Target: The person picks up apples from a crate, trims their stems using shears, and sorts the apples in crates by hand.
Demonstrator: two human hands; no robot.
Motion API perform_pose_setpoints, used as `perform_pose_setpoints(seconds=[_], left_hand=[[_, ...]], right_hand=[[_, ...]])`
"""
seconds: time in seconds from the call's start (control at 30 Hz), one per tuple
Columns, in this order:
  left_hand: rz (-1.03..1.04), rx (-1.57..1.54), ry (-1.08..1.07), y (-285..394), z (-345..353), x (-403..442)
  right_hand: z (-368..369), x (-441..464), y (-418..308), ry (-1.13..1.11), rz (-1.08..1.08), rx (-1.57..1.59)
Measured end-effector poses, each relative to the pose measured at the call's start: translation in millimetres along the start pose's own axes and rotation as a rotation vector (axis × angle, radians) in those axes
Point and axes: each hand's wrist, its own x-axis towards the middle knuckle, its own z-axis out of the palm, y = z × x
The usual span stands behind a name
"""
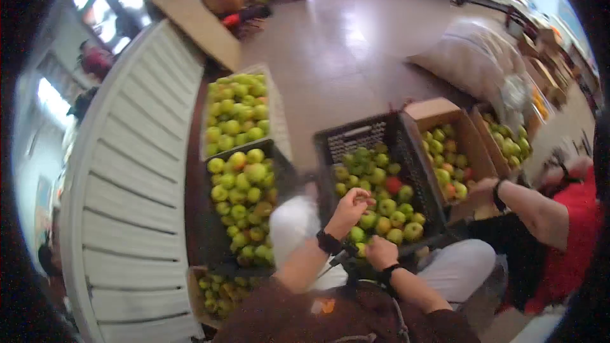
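Observation:
In front of me a black plastic crate (362, 130) holds several green apples (397, 219) and one red apple (393, 184). My left hand (349, 211) is over the near left part of this crate, its fingers loosely curled and apart, with nothing visible in them. Lower and to the right, my right hand (382, 253) is closed at the crate's near edge, right beside a yellow-green apple (361, 249). Whether that hand grips anything is hidden. Both wrists wear dark bands.
On the left stand a dark crate (210, 228), a light crate (272, 86) and a cardboard box (196, 279), all with apples, along a white ribbed panel (133, 171). A cardboard box (473, 143) of apples and a co-worker's arm (534, 213) are at right, below a large sack (470, 57).

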Motion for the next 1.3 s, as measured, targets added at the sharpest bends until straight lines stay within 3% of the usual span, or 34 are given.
perform_pose_setpoints(seconds=[0.1,0.17,0.23,0.43,0.47,0.53,0.57,0.6,0.63,0.67,0.7,0.73,0.77,0.87,0.93,1.0,1.07,1.1,1.13,1.17,1.2,1.23,1.3], left_hand=[[0.344,0.062,0.181,36,-44,-10],[0.269,0.006,0.360,71,-79,-33],[0.427,0.002,0.509,100,-103,-69],[0.444,0.013,0.863,93,-195,-195],[0.473,-0.131,0.848,75,-226,-215],[0.422,-0.174,1.031,63,-244,-253],[0.401,-0.156,1.096,57,-256,-268],[0.380,-0.136,1.149,50,-265,-280],[0.350,-0.135,1.200,45,-273,-291],[0.319,-0.132,1.245,41,-281,-295],[0.293,-0.134,1.282,36,-290,-298],[0.280,-0.133,1.268,30,-299,-296],[0.260,-0.132,1.255,23,-308,-294],[0.175,-0.122,1.241,20,-321,-265],[0.141,-0.046,1.226,27,-332,-239],[0.141,0.082,1.184,31,-346,-212],[0.104,0.370,1.137,35,-371,-187],[0.174,0.417,1.113,31,-384,-173],[0.014,0.533,1.111,45,-381,-160],[0.075,0.536,1.066,34,-407,-145],[-0.125,0.746,1.081,46,-402,-134],[0.150,1.029,1.124,4,-455,-115],[-0.018,0.935,1.079,-4,-489,-93]], right_hand=[[25,4,10,0.100,-0.057,-0.071],[21,2,6,0.103,-0.057,-0.068],[20,0,2,0.103,-0.026,-0.041],[45,25,38,0.050,-0.103,-0.005],[52,34,50,0.177,-0.122,0.200],[45,54,70,0.290,-0.180,0.495],[21,63,76,0.141,-0.144,0.606],[0,56,74,0.190,-0.184,0.759],[-45,34,45,0.010,-0.002,1.104],[-63,34,43,0.121,-0.188,1.116],[-113,7,-1,0.054,-0.182,1.134],[-136,0,-15,0.128,-0.344,1.116],[-167,-18,-40,0.057,-0.446,1.074],[-225,-70,-101,0.219,-0.756,0.877],[-261,-91,-113,0.127,-1.089,0.758],[-310,-109,-120,-0.213,-1.414,0.723],[-318,-128,-145,-0.060,-1.619,0.770],[-320,-135,-158,0.029,-1.685,0.731],[-324,-140,-168,0.101,-1.703,0.677],[-326,-140,-178,0.159,-1.699,0.616],[-329,-140,-186,0.218,-1.686,0.560],[-331,-141,-191,0.265,-1.670,0.511],[-335,-145,-196,0.334,-1.631,0.437]])
